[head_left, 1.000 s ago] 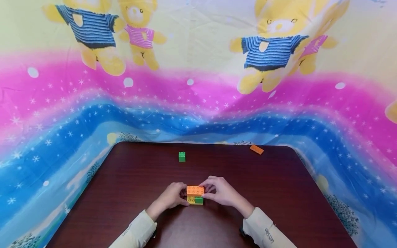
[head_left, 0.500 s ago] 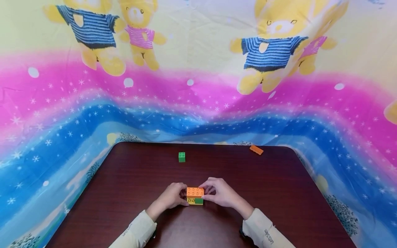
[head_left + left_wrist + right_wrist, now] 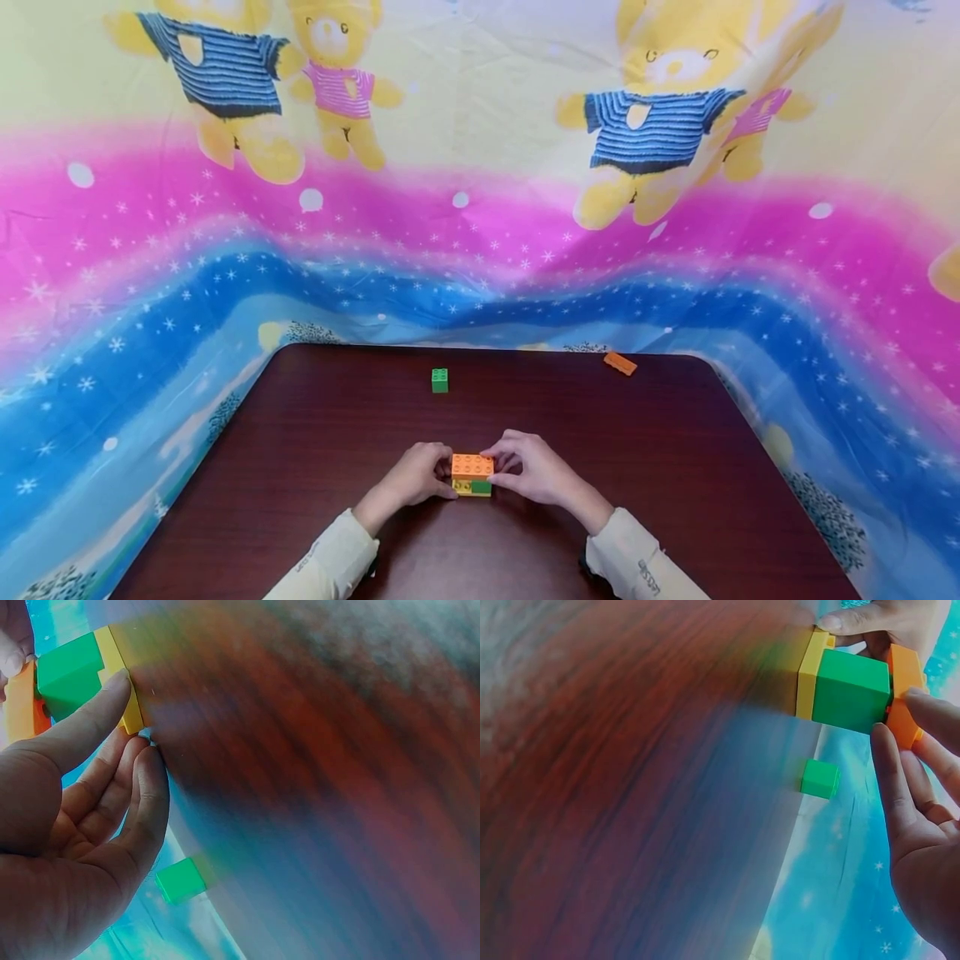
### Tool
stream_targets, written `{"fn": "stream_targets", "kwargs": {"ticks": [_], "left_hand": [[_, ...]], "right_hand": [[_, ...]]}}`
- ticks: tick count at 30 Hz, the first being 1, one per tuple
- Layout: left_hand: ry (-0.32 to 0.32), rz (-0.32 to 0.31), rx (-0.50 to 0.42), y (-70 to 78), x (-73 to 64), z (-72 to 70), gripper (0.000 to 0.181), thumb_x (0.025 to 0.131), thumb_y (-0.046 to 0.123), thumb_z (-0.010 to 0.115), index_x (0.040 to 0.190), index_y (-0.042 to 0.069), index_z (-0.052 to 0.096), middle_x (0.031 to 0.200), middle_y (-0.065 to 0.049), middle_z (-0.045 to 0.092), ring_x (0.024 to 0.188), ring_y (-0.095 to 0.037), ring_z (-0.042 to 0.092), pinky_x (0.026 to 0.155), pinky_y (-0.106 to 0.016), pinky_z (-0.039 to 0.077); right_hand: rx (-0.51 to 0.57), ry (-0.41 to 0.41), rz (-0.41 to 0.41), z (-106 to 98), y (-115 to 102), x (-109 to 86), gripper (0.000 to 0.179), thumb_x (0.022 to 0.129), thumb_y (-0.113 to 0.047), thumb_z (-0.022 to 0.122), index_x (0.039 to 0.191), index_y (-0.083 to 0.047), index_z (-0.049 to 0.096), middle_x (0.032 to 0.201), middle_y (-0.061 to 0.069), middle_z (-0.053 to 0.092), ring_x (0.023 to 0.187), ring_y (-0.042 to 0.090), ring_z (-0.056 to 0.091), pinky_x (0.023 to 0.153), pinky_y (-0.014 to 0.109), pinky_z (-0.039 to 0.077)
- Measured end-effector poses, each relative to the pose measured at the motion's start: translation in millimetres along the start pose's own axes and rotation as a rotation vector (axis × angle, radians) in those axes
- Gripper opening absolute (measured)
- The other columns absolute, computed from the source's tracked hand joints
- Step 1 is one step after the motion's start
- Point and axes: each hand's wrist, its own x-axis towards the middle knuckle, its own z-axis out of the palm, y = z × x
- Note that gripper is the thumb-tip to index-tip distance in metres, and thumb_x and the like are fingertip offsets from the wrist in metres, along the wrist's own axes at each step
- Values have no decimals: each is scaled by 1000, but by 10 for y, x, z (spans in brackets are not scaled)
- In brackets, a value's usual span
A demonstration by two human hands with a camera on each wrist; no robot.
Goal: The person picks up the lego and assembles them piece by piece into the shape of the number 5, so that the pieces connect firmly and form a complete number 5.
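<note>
In the head view, my left hand (image 3: 417, 475) pinches the end of a flat yellow building plate (image 3: 462, 487) low over the table. A green brick (image 3: 851, 690) stands on the right part of that plate. My right hand (image 3: 534, 468) grips an orange eight-stud plate (image 3: 472, 465) between thumb and fingers, over the green brick. In the right wrist view a thin dark gap shows between the orange plate and the green brick's top. The left wrist view has the left thumb on the yellow plate (image 3: 120, 679), its fingers behind.
A second green brick (image 3: 439, 381) lies farther back on the dark wooden table (image 3: 337, 408). Near the rear right edge lies another orange plate (image 3: 620, 363). A patterned cloth (image 3: 480, 250) with bears hangs right behind the table.
The orange plate has come down slightly with my right hand, nearer the green brick; most of this happened in the first half second. My left hand and the yellow plate have stayed put.
</note>
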Motion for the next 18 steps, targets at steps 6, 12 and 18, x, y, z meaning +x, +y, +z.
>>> {"fn": "stream_targets", "kwargs": {"ticks": [6,12,18], "left_hand": [[6,1,-5,-3,2,-8,32,73,16,96,88,12,68,82,1,62,74,-11,57,66,-25,48],[7,1,-5,-20,4,0,33,72,17,96,87,13,67,81,1,62,73,-9,55,66,-25,47],[3,-1,-16,-21,12,-1,32,72,17,96,87,13,68,81,1,62,73,-9,55,65,-25,48]], "right_hand": [[-33,14,-28,-4,-39,-7,37,90,-18,82,127,-17,74,99,-6,60,89,1,67,81,19,58],[-72,35,-41,34,-30,-13,38,89,-19,84,125,-18,75,98,-8,60,91,2,67,81,20,58],[-99,63,-79,50,-48,-20,36,88,-15,84,123,-15,76,98,-4,61,89,3,68,80,20,59]]}}
